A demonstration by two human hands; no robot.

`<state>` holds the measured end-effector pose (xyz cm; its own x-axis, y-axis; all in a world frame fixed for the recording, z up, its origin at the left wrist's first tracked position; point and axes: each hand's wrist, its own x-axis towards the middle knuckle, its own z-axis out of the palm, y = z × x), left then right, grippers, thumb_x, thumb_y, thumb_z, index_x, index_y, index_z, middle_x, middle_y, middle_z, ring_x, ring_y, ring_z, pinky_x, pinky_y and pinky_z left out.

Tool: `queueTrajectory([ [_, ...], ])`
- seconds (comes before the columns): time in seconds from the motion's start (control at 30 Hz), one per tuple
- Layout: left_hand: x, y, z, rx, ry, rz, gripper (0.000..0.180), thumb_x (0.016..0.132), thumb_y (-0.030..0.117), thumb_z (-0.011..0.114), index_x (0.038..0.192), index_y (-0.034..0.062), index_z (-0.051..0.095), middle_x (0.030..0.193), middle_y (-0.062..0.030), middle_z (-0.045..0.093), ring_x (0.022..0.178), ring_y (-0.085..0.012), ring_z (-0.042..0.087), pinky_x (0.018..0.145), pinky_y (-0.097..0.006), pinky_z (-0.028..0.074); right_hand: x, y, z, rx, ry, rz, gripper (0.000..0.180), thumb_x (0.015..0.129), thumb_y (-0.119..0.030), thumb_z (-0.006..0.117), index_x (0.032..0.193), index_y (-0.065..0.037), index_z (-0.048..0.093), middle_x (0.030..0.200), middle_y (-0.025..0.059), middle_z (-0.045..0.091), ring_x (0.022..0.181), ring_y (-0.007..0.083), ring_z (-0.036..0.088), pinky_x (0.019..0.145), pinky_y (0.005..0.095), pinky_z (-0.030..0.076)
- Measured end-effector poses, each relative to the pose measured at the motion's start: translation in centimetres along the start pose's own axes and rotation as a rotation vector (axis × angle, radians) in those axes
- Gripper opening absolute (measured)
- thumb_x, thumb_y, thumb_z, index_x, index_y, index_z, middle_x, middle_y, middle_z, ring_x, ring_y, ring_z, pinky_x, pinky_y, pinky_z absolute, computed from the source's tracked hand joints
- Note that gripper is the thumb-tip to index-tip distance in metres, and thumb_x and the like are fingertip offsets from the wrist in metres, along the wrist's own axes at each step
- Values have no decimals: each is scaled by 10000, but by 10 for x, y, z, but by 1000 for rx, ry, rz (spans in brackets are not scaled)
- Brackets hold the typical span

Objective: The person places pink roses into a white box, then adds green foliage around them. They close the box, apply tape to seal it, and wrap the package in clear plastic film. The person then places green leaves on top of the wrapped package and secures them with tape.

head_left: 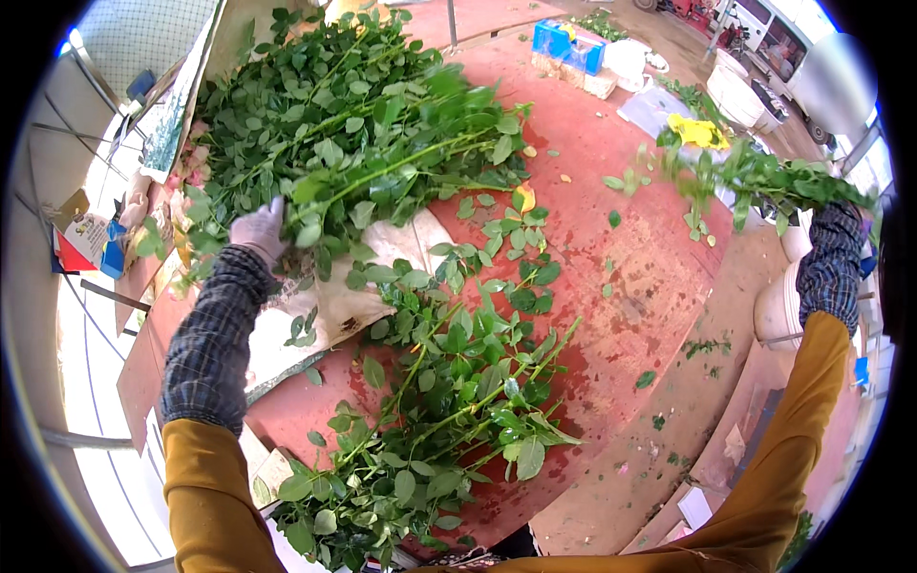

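My left hand (pixel 258 232), in a pale glove, is at the lower left edge of a big heap of leafy rose stems (pixel 353 115). One digit sticks up, apart from the rest; the other fingers are partly hidden, and I see nothing held. Pink blooms (pixel 196 164) show along the heap's left side. Far to the right, my right hand (pixel 848 208) is closed on a bunch of leafy stems (pixel 764 180), its fingers mostly hidden by leaves and the picture's rim. Their leaves trail leftward, blurred. A second, looser pile of stems (pixel 449 401) lies close to me.
The red table (pixel 621 286) is wet and strewn with loose leaves. Pale cloth (pixel 330 296) lies under the heap. A blue box (pixel 568 48) and a yellow cloth (pixel 697 132) are toward the back. White buckets (pixel 778 306) stand beyond the table's right edge.
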<state>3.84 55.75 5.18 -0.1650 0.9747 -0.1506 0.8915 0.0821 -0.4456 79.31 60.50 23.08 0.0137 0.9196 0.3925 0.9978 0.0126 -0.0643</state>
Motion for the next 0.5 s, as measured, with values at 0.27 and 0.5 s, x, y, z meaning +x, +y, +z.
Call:
queueTrajectory([
  [0.27, -64, -28, -77, 85, 60, 249, 795, 655, 446, 685, 1341, 126, 443, 1061, -143, 626, 986, -313, 611, 825, -439, 492, -31, -159, -69, 287, 174, -487, 462, 778, -184, 738, 1182, -26, 580, 1012, 140, 643, 920, 229, 641, 797, 320, 511],
  [0.5, -250, -139, -183, 107, 279, 219, 598, 810, 399, 649, 1324, 137, 493, 1084, -124, 629, 982, -297, 604, 853, -400, 477, -131, -336, -112, 558, 50, -1026, 448, 774, -151, 743, 1179, -36, 588, 999, 134, 646, 918, 218, 647, 794, 308, 512],
])
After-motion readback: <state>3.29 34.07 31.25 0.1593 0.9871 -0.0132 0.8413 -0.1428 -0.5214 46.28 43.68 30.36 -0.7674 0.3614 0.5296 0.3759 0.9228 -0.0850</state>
